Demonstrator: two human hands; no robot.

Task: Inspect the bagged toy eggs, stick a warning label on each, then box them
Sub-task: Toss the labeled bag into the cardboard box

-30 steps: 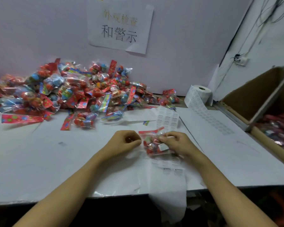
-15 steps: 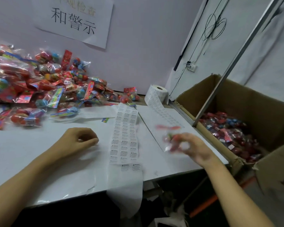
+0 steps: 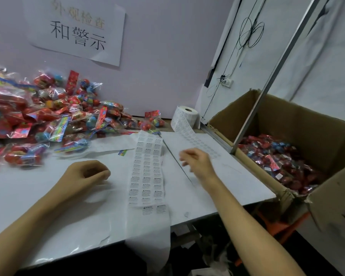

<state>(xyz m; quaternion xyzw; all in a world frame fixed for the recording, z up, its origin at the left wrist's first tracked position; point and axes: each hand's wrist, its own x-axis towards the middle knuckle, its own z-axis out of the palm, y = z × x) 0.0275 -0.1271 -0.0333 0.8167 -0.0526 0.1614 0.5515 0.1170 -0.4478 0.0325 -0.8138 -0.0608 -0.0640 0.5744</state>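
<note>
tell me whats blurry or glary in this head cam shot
Head view: the right hand is motion-smeared at the fingers; the left hand is fairly sharp; glare glints off the pile of bagged toy eggs; wide-angle distortion bends the metal post and the cardboard box.

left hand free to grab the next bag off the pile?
Probably yes. The left hand holds nothing, fingers loosely curled, resting on the table; the nearest bag lies just beyond it with nothing between.

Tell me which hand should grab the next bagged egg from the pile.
Left. The left hand rests empty on the table nearest the pile of bagged eggs; the right hand sits across the label strip, toward the box.
</note>
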